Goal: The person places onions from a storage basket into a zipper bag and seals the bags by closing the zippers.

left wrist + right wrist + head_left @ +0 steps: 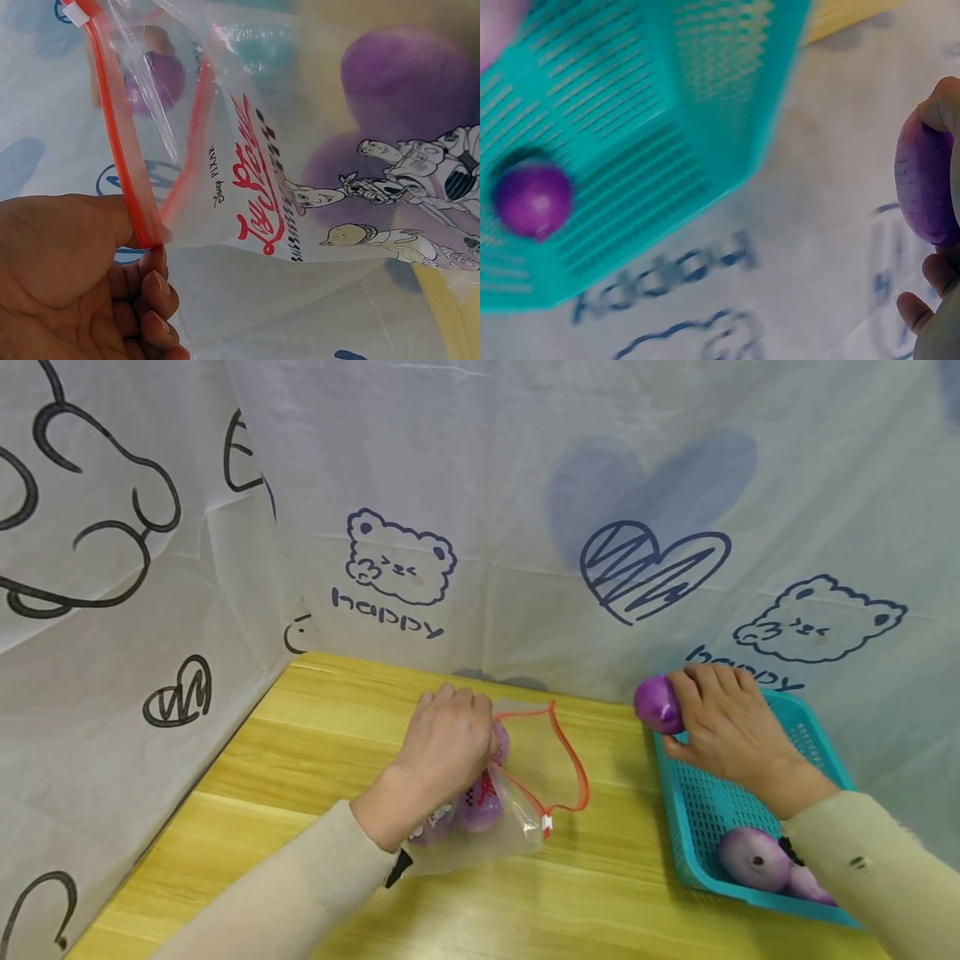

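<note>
My left hand [444, 735] pinches the red-edged mouth of a clear zip bag [262, 97] between thumb and fingers. The bag carries a printed cartoon design, and its mouth gapes toward the right. Inside it, purple onions [409, 82] show through the plastic. My right hand [731, 727] grips a shiny purple onion [658, 704] over the far left corner of a turquoise basket [678, 827]. Part of that onion is hidden by the fingers. More onions lie in the basket: a pale purple one [753, 858] at the near end and a darker one [532, 199] at another spot.
The basket stands at the right on a yellow wood-grain table [300, 760]. A white sheet [510, 527] with blue bear and heart drawings hangs close behind, and another printed sheet [225, 568] bounds the left side. A white slider [546, 822] sits on the bag's zip.
</note>
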Demonstrator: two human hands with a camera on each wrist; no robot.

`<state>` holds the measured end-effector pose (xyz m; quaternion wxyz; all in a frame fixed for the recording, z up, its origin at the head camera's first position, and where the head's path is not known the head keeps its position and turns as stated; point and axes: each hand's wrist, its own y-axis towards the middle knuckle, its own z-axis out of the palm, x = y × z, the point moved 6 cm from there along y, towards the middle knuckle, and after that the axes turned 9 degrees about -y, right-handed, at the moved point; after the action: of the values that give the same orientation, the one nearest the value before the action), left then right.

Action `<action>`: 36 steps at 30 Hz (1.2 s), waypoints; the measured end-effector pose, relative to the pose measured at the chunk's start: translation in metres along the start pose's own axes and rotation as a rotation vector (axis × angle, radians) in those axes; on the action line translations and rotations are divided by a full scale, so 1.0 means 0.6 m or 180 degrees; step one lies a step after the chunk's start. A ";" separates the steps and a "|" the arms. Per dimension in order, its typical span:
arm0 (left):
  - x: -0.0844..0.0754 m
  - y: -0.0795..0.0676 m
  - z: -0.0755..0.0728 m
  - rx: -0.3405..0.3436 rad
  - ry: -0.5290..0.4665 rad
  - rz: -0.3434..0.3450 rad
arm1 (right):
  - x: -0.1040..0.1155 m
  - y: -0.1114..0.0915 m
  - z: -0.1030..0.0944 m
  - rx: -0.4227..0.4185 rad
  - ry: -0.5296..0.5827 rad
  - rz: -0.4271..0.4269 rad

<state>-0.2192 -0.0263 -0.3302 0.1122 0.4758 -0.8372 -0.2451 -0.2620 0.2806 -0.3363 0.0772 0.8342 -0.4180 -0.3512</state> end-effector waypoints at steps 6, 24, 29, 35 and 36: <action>0.001 0.004 -0.010 -0.0010 0.0032 -0.0008 | 0.078 0.040 -0.052 -0.0283 0.0278 -0.0245; 0.012 0.011 -0.031 0.0094 -0.0122 -0.0201 | 0.251 0.112 -0.090 -0.0140 0.0517 -0.1473; 0.013 0.010 -0.031 0.0088 -0.0153 -0.0218 | 0.268 0.113 -0.084 -0.0046 0.0327 -0.1713; 0.016 0.010 -0.031 0.0108 -0.0216 -0.0245 | 0.277 0.103 -0.077 0.0152 0.0166 -0.1830; 0.017 0.010 -0.031 0.0116 -0.0228 -0.0255 | 0.276 0.102 -0.077 0.0148 0.0165 -0.1812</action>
<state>-0.2209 -0.0380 -0.3117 0.0635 0.5018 -0.8253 -0.2509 -0.2045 0.1097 -0.3628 -0.0330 0.9282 -0.1729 -0.3277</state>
